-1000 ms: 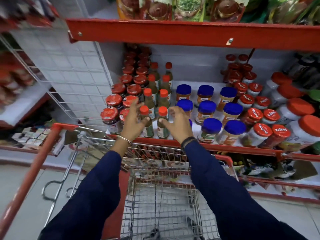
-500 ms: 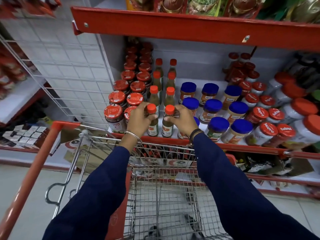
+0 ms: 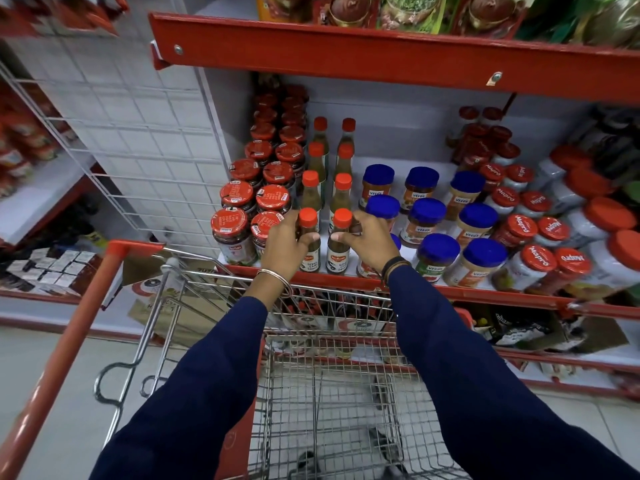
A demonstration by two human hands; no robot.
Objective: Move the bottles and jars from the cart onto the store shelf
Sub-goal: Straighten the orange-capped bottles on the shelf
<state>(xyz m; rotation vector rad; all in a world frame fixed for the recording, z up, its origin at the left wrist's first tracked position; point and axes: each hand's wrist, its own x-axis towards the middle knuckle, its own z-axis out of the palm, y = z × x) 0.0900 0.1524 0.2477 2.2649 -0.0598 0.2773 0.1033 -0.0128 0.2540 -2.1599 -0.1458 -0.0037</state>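
Note:
Two green chilli sauce bottles with orange caps stand upright at the front edge of the store shelf (image 3: 485, 293). My left hand (image 3: 284, 244) is wrapped around the left bottle (image 3: 308, 220). My right hand (image 3: 369, 242) grips the right bottle (image 3: 341, 220). Behind them run two rows of the same bottles (image 3: 343, 181). The wire cart (image 3: 329, 393) sits below my arms, and its basket looks bare as far as I can see.
Red-lidded dark jars (image 3: 239, 194) crowd the shelf to the left of the bottles. Blue-lidded jars (image 3: 427, 211) and red-lidded Mapro jars (image 3: 538, 258) fill the right. A red upper shelf (image 3: 381, 53) overhangs. A white wire grid panel (image 3: 138, 133) stands left, by the cart's red handle (image 3: 79, 327).
Both hands closed around the two front bottles, which now stand a little nearer the shelf's front edge. The camera moved closer to the shelf.

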